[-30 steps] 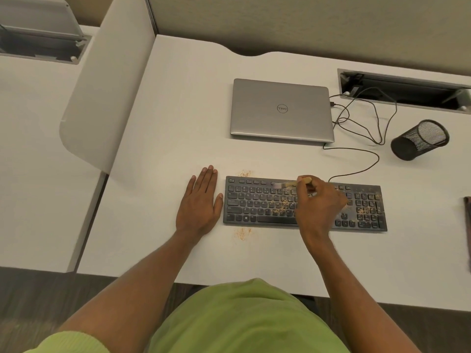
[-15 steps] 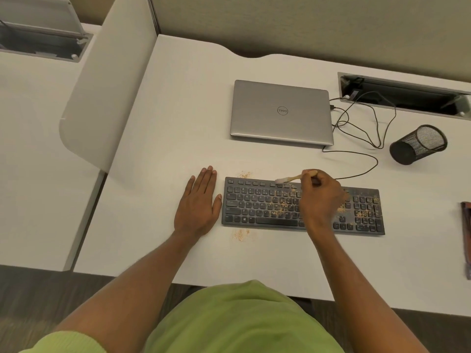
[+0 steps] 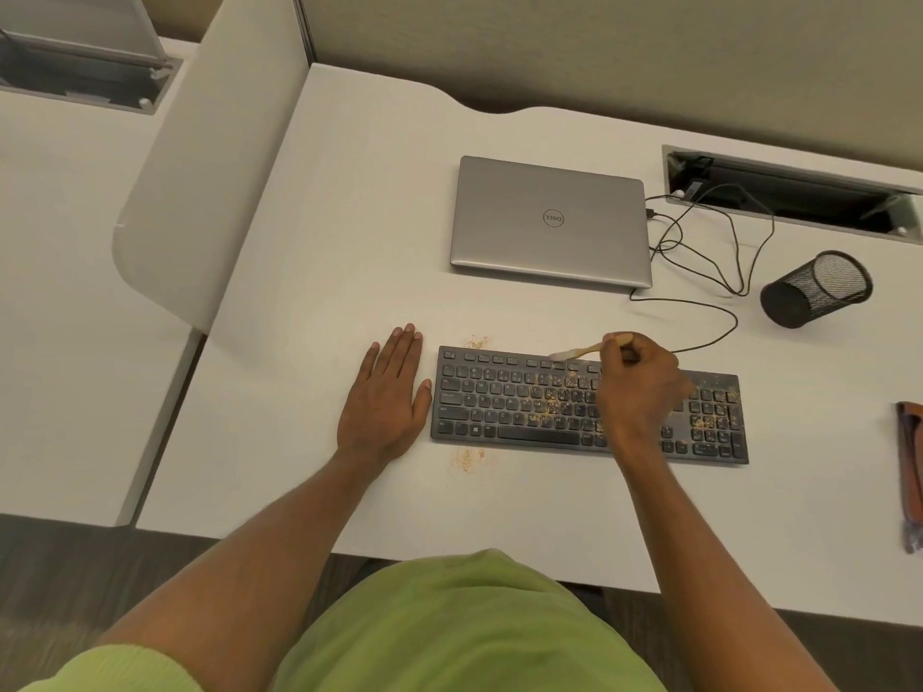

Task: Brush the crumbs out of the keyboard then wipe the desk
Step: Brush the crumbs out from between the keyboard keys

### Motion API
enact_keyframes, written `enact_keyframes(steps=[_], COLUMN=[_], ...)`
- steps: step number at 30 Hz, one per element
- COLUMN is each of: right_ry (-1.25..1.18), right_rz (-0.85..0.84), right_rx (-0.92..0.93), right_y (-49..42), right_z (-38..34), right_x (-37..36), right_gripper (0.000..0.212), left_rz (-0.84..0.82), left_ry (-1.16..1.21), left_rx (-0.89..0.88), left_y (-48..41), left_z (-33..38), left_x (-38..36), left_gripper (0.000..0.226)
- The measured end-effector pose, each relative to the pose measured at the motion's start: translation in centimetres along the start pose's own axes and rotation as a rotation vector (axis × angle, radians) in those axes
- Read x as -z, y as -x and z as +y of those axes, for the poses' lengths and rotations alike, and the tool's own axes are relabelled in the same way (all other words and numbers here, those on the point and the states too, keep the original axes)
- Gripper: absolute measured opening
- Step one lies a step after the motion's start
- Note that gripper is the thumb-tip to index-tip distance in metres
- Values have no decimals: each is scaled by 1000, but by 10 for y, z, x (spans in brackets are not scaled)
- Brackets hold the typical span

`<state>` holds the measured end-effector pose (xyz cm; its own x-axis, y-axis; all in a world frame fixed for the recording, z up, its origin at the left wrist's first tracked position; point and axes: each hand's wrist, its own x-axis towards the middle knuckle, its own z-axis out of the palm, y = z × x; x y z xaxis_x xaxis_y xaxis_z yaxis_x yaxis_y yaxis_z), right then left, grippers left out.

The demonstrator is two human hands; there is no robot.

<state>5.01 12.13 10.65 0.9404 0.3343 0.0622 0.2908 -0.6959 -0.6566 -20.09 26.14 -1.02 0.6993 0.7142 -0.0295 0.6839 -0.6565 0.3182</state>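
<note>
Laying the left hand (image 3: 382, 399) flat on the desk (image 3: 309, 302), fingers straight and close together, gripping nothing, thumb just beside the left end of the keyboard (image 3: 519, 409). Judging this as bracing, a thin plastic board like this probably being light and sliding easily on a smooth top.

Reading the keyboard's long axis as running left to right, dipping slightly toward the right, with the keys facing up. Noting crumbs (image 3: 552, 394) scattered over the middle keys and the number pad, with small patches on the desk off the far-left and near-left corners.

Gripping the brush (image 3: 579, 350) in the right hand (image 3: 642, 392), fingers curled round the wooden handle. Pointing the pale bristles left, at the far row of keys, with the brush's long axis lying nearly parallel to the keyboard. Judging the brush as light, stiff in the handle and soft at the tip, and best taken toward the handle's rear, as here.

Spotting a brownish item (image 3: 909, 472) at the desk's right edge, possibly a cloth for wiping, but not telling for sure.
</note>
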Motion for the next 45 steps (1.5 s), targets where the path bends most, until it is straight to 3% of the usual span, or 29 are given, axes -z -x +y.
enact_keyframes(steps=[6, 14, 18, 25, 29, 45], right_ry=[-12, -86, -61, -78, -92, -72], right_rz=[126, -14, -6, 27, 1, -13], right_rx=[56, 109, 141, 107, 136, 181], right_y=[-4, 24, 36, 33, 39, 45], right_z=[10, 23, 26, 13, 9, -2], right_x=[17, -9, 2, 1, 5, 5], right_gripper=[23, 36, 23, 25, 13, 15], left_rz=[18, 11, 13, 3, 10, 21], left_ry=[3, -5, -8, -6, -5, -9], left_rx=[-8, -4, -2, 2, -3, -3], left_y=[0, 0, 0, 0, 0, 0], left_z=[0, 0, 0, 0, 0, 0], left_x=[-1, 0, 0, 0, -1, 0], left_gripper=[69, 69, 69, 69, 69, 68])
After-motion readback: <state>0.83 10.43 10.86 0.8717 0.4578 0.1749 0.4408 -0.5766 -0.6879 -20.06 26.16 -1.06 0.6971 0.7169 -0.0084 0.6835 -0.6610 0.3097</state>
